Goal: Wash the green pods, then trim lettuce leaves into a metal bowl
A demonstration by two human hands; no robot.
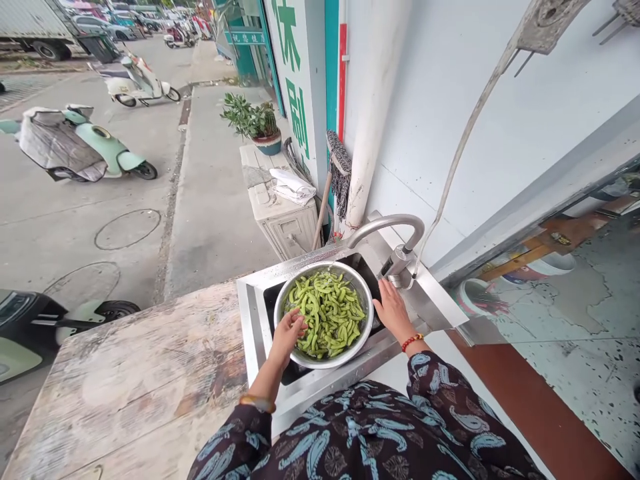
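A round metal bowl [371, 320] full of green edamame pods [327, 313] rests over the basin of a stainless steel sink [253, 333]. At the bowl's left side, my left hand [289, 331] hovers with loosely bent fingers above the outermost pods, holding nothing that I can see. My right hand [393, 308] is stretched out flat to the right of the bowl. Its fingertips are at the base of the tap [399, 260]; whether they touch the lever I cannot tell. The curved spout reaches over the far rim of the bowl, where water appears to run onto the pods.
A worn wooden tabletop [130, 380] adjoins the sink on the left. Behind stand a boxy cabinet [285, 220] with a potted plant [267, 137], and a mop [340, 167] beside a white pipe [373, 127]. A cable [463, 140] hangs down to the tap. Scooters [107, 150] are parked outside.
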